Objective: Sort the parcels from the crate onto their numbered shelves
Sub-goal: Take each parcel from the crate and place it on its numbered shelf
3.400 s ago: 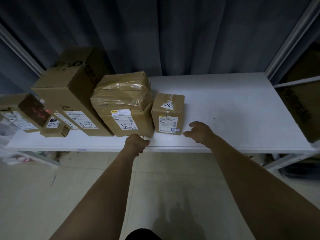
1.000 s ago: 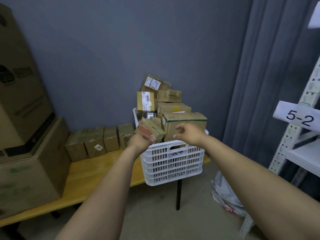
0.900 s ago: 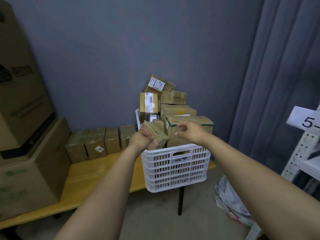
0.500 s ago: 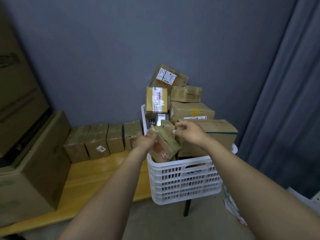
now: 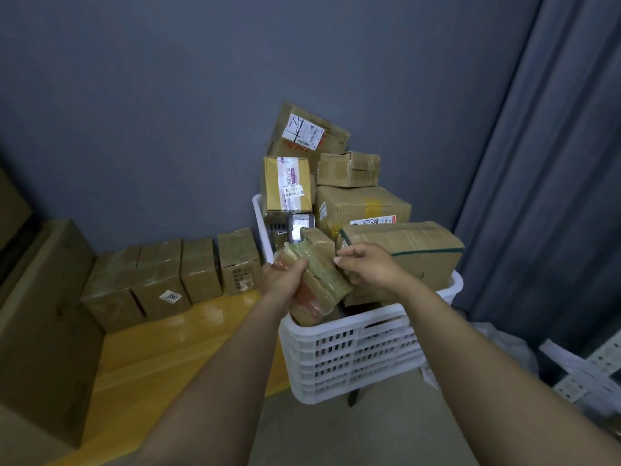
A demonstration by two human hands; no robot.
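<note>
Hard to make out: the print on the parcel labels is too small to read; the fingers of the left hand are hidden behind the parcel it holds; a white perforated shelf upright is cut off at the lower right edge, and large brown cardboard cartons at the left edge.
Left hand: clamped on a small brown parcel wrapped in clear tape, thumb over its upper face, at the centre of the frame.
Right hand: fingers curled, thumb and forefinger tips at the parcel's right edge; whether they pinch it or only touch it I cannot tell.
Held parcel: tilted, its lower end at the near left corner of the crate, by the rim.
Crate: white slotted plastic crate, centre right, at the end of the yellow wooden table; heaped above its rim with brown cardboard parcels.
Heap: a long box with a green band just behind the right hand; a wide box behind that; a small taped box on top of it; an upright yellowish box to the left; a tilted box with a white label uppermost.
Table: a row of four brown boxes left of the crate.
</note>
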